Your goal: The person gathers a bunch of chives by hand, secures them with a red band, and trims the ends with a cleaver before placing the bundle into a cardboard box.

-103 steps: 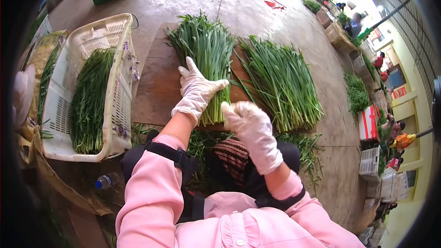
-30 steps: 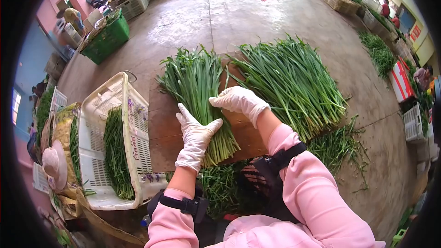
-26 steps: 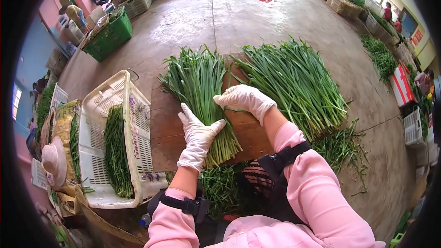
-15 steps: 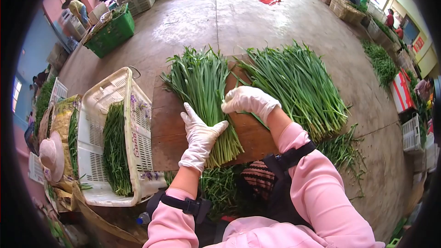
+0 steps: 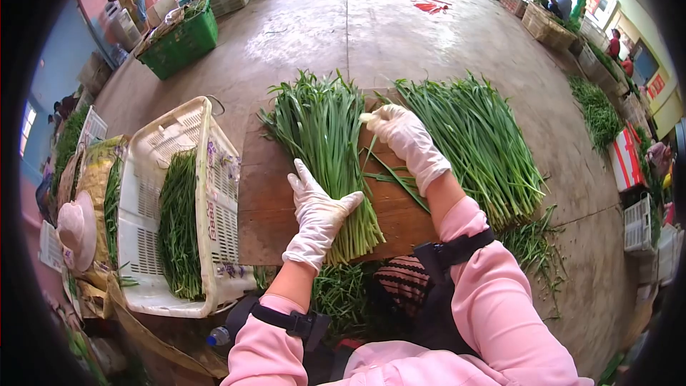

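Note:
A bundle of garlic chives (image 5: 325, 136) lies on a brown wooden board (image 5: 268, 221), leaf tips away from me and pale stem ends toward me. My left hand (image 5: 318, 218), in a white glove, rests spread against the bundle's lower left side, its thumb lying across the stems. Beside the bundle's upper right edge, my gloved right hand (image 5: 404, 136) has its fingers pinched together; what is between them is too small to make out. A few loose leaves (image 5: 396, 179) lie on the board below it. A second, wider pile of garlic chives (image 5: 475, 146) is on the right.
At my left stands a white plastic crate (image 5: 207, 229) holding more greens (image 5: 179, 221). Scattered trimmings (image 5: 536, 257) lie on the floor to the right. A green bin (image 5: 182, 43) is farther off at left. Crates and people line both sides of the room.
My right hand has moved up and away along the bundle's right edge, still pinched. Loose leaves below it show more. My left hand stays against the bundle.

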{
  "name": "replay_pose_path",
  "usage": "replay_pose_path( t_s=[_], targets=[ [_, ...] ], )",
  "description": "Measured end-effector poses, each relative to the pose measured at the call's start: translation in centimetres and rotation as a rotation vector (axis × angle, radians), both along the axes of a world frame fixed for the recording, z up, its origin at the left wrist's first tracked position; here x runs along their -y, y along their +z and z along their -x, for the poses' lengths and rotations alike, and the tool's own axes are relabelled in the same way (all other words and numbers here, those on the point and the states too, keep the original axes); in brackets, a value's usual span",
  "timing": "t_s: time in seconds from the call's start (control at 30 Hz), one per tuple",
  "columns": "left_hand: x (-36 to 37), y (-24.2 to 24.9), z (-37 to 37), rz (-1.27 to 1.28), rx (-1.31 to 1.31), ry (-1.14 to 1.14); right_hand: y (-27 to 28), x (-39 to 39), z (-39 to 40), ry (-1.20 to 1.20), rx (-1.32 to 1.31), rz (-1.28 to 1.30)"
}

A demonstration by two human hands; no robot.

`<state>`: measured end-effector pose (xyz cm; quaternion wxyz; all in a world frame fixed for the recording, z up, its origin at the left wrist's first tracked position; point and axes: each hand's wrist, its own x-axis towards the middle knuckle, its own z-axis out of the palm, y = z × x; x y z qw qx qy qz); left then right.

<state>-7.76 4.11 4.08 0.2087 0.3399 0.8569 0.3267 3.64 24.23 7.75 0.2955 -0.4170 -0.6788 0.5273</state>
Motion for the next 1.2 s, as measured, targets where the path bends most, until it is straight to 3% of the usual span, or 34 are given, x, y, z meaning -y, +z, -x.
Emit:
replay_pose_path(
  t_s=[0.07,0.1,0.2,0.33,0.37,0.4,0.47,0.5,0.57,0.6,0.67,0.73,0.8,0.83,0.9,0.93,0.97,1.0,1.1,1.13,1.2],
  targets=[
    [0.0,0.0,-0.1,-0.006,-0.003,-0.001,1.3,1.4,-0.8,0.322,0.329,-0.162],
    [0.0,0.2,-0.2,0.003,-0.003,0.002,1.7,2.0,-2.0,0.455,0.371,-0.117],
    [-0.1,0.7,-0.3,0.023,-0.001,0.005,-0.1,3.4,-1.0,0.5,0.478,-0.182],
    [-0.1,0.4,-0.3,0.028,-0.018,0.006,0.4,3.8,1.2,0.363,0.615,0.012],
    [-0.1,0.7,-0.3,0.036,-0.013,0.005,-5.3,0.4,1.3,0.7,0.74,-0.904],
    [-0.1,0.8,-0.3,0.032,-0.015,0.008,-4.9,0.1,1.9,0.7,0.738,-0.909],
    [-0.1,0.8,-0.4,0.04,-0.014,0.0,-4.2,-0.4,3.1,0.347,0.565,-0.338],
    [-0.1,1.0,-0.4,0.043,-0.009,-0.006,-3.3,-1.5,3.4,0.314,0.576,-0.373],
    [-0.2,1.5,-0.5,0.057,-0.007,-0.001,-2.7,-2.9,3.9,0.124,0.334,-0.296],
    [-0.2,1.6,-0.5,0.071,-0.003,0.003,1.3,-1.8,3.5,0.02,0.254,-0.205],
    [-0.1,0.9,-0.4,0.045,-0.009,0.0,3.4,-2.1,2.6,-0.141,-0.008,-0.341],
    [0.1,0.8,-0.3,0.02,-0.01,-0.004,5.9,-3.4,1.1,-0.319,-0.183,-0.197],
    [0.0,1.1,-0.4,0.019,-0.02,-0.002,5.3,-5.9,-2.3,-0.33,-0.182,-0.502],
    [0.1,1.0,-0.4,0.024,-0.015,-0.002,5.3,-6.0,-4.4,-0.327,-0.173,-0.502],
    [0.1,1.2,-0.4,0.026,-0.002,-0.002,5.3,-4.2,-8.4,-0.356,0.68,-0.935],
    [0.0,1.3,-0.4,0.028,0.001,0.002,6.1,-0.9,-8.5,-0.503,0.945,-0.951],
    [0.0,1.3,-0.4,0.034,0.011,0.005,6.2,0.9,-8.6,-0.431,0.986,-0.868],
    [0.0,1.3,-0.3,0.029,0.015,0.003,4.4,2.9,-8.5,-0.34,1.153,-1.119],
    [-0.1,1.1,-0.2,0.032,0.019,0.01,0.5,8.1,-7.5,0.437,0.752,-0.72],
    [-0.1,0.9,-0.2,0.032,0.021,0.009,-1.2,9.3,-7.4,0.498,0.553,-0.562],
    [0.0,0.5,0.0,-0.008,0.025,0.01,-2.7,7.3,-6.5,0.507,0.644,-0.397]
  ],
)
